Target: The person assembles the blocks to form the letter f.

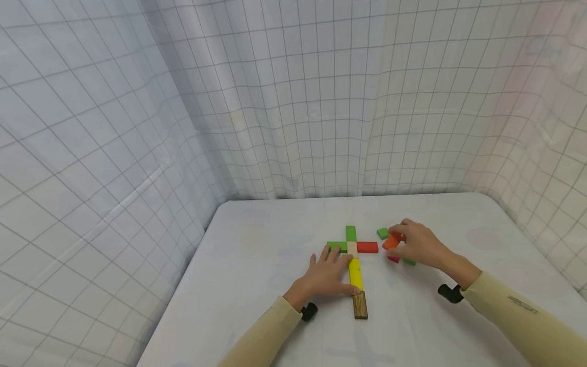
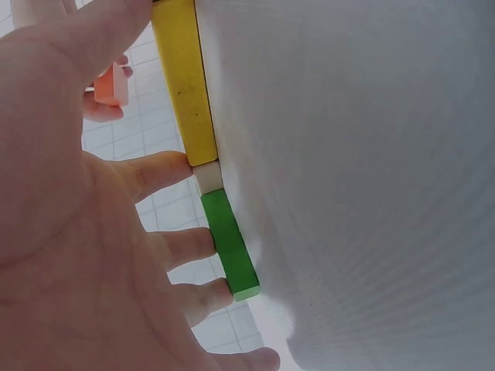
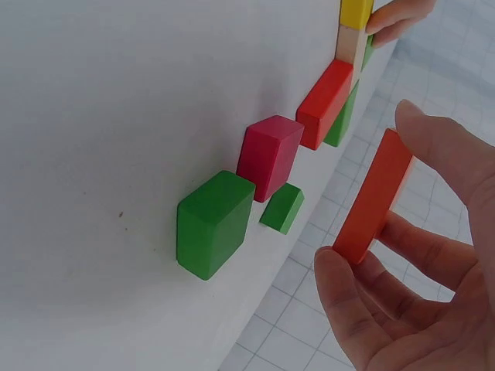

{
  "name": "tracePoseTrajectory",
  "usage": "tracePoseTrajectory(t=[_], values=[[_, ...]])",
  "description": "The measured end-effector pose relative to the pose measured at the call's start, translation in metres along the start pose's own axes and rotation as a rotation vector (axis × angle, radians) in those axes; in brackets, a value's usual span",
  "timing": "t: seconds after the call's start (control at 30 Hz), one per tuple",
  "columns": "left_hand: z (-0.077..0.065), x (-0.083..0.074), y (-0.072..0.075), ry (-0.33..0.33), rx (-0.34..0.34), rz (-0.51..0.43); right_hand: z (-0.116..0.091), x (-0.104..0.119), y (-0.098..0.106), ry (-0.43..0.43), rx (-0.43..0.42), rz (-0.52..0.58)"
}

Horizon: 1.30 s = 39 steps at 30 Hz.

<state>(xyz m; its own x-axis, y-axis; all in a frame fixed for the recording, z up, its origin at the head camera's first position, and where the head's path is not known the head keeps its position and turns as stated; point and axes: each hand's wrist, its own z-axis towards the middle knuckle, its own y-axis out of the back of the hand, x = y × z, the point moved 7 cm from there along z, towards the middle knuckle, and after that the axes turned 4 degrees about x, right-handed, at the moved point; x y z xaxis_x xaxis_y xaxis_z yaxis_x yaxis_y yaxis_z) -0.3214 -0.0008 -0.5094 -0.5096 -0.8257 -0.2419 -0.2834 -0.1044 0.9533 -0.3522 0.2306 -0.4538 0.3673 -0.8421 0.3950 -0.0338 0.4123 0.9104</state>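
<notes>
My right hand [image 1: 419, 245] pinches an orange block [image 3: 377, 197] between thumb and fingertips, over a few loose blocks. My left hand [image 1: 323, 276] lies spread over a cross of blocks, its fingertips touching the left green block [image 2: 230, 243] and its thumb at the lower end of the yellow block [image 1: 355, 274]. At the cross's centre is a pale wooden block [image 1: 352, 249]. A red block [image 1: 368, 247] joins it on the right and another green block [image 1: 350, 233] at the top. Below the yellow one lies a dark brown wooden block [image 1: 360, 307].
Beside the right hand stand a crimson block [image 3: 268, 158], a larger green block [image 3: 215, 226] and a small green block [image 3: 283, 208]. All rest on a white-covered table [image 1: 261, 229]. Grid-patterned curtains [image 1: 293, 112] rise behind and at both sides.
</notes>
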Motion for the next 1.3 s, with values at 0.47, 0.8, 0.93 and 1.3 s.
tracePoseTrajectory(t=[0.47,0.8,0.93,1.3], values=[[0.000,0.000,0.001,0.010,0.015,0.018,0.041,-0.002,-0.005,-0.005,-0.033,0.050],[0.001,-0.001,0.001,0.016,0.019,0.012,0.072,-0.001,-0.010,-0.039,-0.024,0.077],[0.002,-0.001,0.000,0.016,0.018,0.015,0.082,-0.003,-0.013,-0.050,-0.008,0.079],[0.004,0.002,-0.002,0.013,0.019,0.026,0.104,-0.009,-0.021,-0.101,0.040,0.109]])
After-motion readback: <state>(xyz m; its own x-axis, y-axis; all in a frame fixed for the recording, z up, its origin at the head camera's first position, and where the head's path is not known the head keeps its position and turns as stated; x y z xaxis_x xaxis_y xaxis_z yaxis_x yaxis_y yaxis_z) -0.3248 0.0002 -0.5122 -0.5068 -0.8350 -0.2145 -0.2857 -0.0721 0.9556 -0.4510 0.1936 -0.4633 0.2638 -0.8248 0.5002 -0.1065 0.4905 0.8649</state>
